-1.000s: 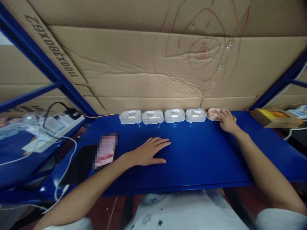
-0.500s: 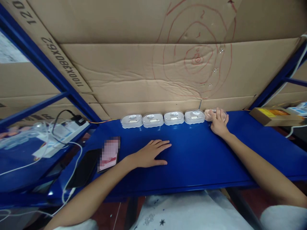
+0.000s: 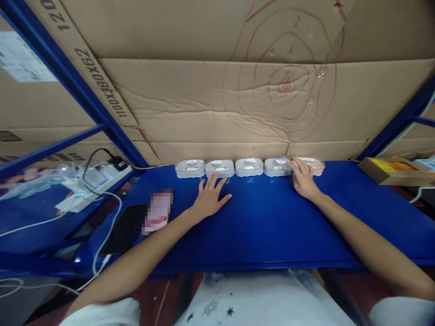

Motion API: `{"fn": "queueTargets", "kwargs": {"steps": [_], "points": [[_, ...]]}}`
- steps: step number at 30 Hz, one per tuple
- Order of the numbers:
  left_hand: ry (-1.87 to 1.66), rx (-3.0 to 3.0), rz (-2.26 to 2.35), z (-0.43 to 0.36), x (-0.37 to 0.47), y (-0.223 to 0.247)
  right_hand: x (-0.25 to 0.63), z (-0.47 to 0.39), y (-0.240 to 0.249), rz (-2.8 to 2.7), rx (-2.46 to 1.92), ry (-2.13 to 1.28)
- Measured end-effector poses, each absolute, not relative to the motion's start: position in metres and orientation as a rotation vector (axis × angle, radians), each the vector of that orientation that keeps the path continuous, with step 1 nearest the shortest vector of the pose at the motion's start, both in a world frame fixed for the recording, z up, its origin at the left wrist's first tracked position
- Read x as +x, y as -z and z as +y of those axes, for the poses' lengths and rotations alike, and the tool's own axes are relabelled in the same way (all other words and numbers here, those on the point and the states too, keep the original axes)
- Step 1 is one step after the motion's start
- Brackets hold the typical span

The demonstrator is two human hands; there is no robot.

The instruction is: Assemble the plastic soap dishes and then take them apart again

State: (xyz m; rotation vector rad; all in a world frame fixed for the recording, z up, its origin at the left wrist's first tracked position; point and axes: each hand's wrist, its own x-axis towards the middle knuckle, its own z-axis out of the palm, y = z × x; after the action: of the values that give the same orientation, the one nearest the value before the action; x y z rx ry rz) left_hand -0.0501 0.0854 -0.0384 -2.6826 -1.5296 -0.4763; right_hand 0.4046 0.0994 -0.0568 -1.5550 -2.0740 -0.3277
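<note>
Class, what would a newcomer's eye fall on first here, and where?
Probably the red target rings on the cardboard panel behind the blue table, right of centre. Next comes the row of five oval cases along the table's back edge, the peach one at the right end. The left hand is at the second case from the left, the right hand at the peach one.

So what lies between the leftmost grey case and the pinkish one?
In the head view: three grey cases, side by side; the right hand overlaps the rightmost one's edge.
</note>
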Motion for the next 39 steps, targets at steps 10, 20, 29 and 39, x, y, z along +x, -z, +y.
{"fn": "queueTargets", "kwargs": {"steps": [10, 20, 29, 39], "points": [[0.372, -2.721, -1.72, 0.096, -0.055, 0.043, 0.389, 0.1, 0.054, -2.288, -1.312, 0.093], [0.237, -2.768, -1.752, 0.096, -0.055, 0.039, 0.37, 0.093, 0.054, -2.305, -1.259, 0.013], [0.241, -2.773, -1.743, 0.097, -0.056, 0.04, 0.306, 0.094, 0.05, -2.449, -1.183, -0.024], [0.247, -2.8, -1.726, 0.098, -0.059, 0.042, 0.286, 0.12, 0.052, -2.492, -1.206, -0.036]]}}
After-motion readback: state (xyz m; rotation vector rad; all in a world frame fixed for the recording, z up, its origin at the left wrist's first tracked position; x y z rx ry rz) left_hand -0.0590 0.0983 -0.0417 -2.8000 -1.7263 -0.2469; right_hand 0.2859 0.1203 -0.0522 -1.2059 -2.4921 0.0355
